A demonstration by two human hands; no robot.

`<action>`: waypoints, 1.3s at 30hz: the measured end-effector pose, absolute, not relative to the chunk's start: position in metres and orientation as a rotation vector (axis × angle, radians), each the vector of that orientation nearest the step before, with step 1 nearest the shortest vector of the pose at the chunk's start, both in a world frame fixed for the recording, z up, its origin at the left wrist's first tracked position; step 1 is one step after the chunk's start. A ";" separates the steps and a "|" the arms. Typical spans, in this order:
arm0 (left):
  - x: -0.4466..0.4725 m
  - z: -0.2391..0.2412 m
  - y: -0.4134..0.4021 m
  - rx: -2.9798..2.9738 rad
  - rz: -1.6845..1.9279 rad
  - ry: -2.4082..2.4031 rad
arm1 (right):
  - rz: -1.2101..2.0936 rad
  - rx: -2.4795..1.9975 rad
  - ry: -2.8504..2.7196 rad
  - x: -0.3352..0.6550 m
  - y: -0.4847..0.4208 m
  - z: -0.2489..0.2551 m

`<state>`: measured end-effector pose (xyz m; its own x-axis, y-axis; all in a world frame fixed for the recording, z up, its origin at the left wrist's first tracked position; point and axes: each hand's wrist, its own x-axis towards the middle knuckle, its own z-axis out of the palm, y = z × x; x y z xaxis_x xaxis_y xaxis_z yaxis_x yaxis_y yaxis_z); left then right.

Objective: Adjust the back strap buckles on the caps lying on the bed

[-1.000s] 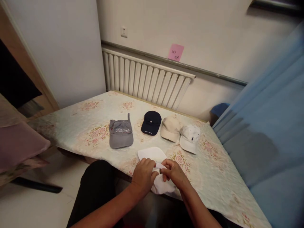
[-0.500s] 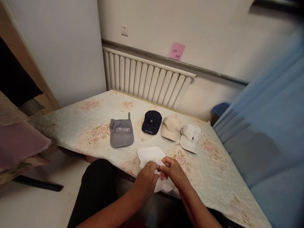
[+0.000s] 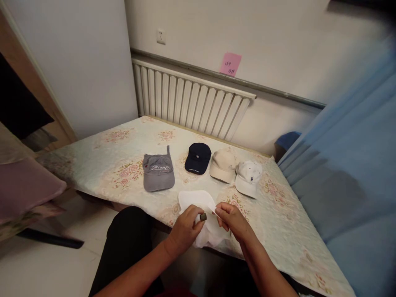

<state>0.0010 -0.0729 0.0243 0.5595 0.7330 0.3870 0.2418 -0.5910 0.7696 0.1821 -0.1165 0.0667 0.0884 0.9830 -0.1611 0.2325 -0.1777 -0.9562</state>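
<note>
Left of the navy cap [image 3: 198,159] lies the grey cap [image 3: 159,173]. On the navy cap's near side, the left hand [image 3: 185,229] has its grip curled around a buckle [image 3: 203,217]. There too is the white cap [image 3: 196,199] (light, I'd judge, and limp in the crown; its stiffer brim should give the firmest hold). Near and right of the navy cap, the right hand [image 3: 232,219] pinches what looks like a thin, soft strap [image 3: 214,211].

From the held cap [image 3: 195,199], the grey cap [image 3: 159,175] blocks 10 o'clock, navy cap [image 3: 198,161] 12, beige cap [image 3: 222,167] 1; 11 gives passage.
</note>
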 end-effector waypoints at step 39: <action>-0.006 0.027 -0.070 1.995 0.927 0.574 | 1.211 -1.666 -1.568 0.192 -0.122 0.077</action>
<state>-0.0056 -0.0705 0.0269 0.6213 0.6757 0.3967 0.0536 -0.5417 0.8388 0.1921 -0.1218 0.0772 -0.0843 0.9673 -0.2391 0.4755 -0.1718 -0.8628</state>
